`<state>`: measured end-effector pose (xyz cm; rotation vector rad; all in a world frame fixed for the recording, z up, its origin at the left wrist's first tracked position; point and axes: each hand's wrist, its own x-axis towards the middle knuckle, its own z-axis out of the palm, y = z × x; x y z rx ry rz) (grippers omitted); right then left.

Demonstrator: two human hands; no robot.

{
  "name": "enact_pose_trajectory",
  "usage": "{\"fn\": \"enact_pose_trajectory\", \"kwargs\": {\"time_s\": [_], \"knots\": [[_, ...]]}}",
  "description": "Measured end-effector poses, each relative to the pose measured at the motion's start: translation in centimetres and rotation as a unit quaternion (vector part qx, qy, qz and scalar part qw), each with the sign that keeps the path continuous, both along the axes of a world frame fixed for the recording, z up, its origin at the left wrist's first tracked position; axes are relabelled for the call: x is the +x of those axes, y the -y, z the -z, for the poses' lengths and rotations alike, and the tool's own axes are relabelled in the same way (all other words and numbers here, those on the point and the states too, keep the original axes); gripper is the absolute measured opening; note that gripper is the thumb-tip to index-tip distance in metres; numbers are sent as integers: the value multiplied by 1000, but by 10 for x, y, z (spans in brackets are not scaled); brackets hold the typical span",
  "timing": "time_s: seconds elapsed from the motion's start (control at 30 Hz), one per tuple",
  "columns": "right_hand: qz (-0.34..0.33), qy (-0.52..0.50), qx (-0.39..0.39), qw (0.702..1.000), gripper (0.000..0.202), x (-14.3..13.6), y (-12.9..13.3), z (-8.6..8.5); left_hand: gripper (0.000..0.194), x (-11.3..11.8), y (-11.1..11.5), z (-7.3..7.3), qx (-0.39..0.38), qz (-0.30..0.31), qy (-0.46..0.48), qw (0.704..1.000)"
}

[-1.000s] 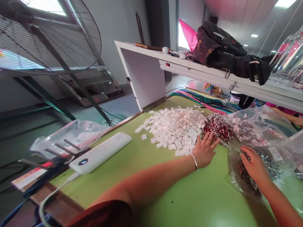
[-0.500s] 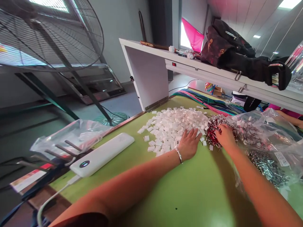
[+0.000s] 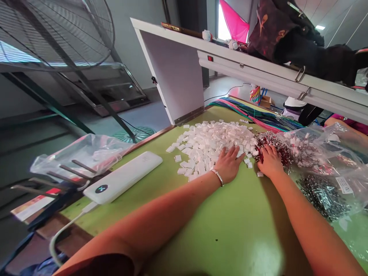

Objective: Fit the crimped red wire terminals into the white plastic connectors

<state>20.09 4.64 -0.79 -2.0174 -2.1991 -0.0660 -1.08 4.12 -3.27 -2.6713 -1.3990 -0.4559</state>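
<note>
A heap of small white plastic connector housings [image 3: 207, 143] lies on the green tabletop [image 3: 224, 222]. My left hand [image 3: 228, 166] rests open at the heap's near right edge, palm down with the fingers stretched out over the pieces. Just right of it is a pile of small shiny metal terminals [image 3: 283, 149], reddish in parts. My right hand [image 3: 270, 163] lies on the near left side of that pile, palm down and fingers spread. Whatever is beneath the palms is hidden. A few loose white pieces lie between the two hands.
Clear plastic bags of metal parts [image 3: 324, 191] lie at the right. A white power bank [image 3: 123, 178] with a cable sits at the left edge. Bundled coloured wires [image 3: 250, 115] run behind the heaps, under a white shelf [image 3: 184, 76]. A large fan [image 3: 57, 34] stands far left.
My right hand's fingers have gone from curled into the metal terminals to spread flat at the pile's near side. My left hand stays at the white heap. The view has shifted slightly.
</note>
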Motion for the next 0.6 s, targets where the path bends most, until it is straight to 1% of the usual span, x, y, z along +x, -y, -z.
{"fn": "enact_pose_trajectory", "kwargs": {"time_s": [0.2, 0.4, 0.47, 0.53, 0.6], "knots": [[-84, 8, -13, 996, 58, 23, 21, -7, 53, -9, -8, -3, -5, 16, -5, 1000], [-146, 4, -23, 989, 59, 36, 36, -10, 48, -7, -12, -5, -13, -8, -9, 1000], [-153, 4, -37, 988, 63, 38, 41, -14, 43, -6, -11, -9, -11, -4, -8, 1000], [-154, 4, -53, 987, 66, 40, 47, -19, 36, -4, -8, -18, -4, 13, -5, 1000], [-161, -2, -69, 985, 60, 42, 55, -25, 32, 2, -4, -28, -4, 43, 3, 999]]}}
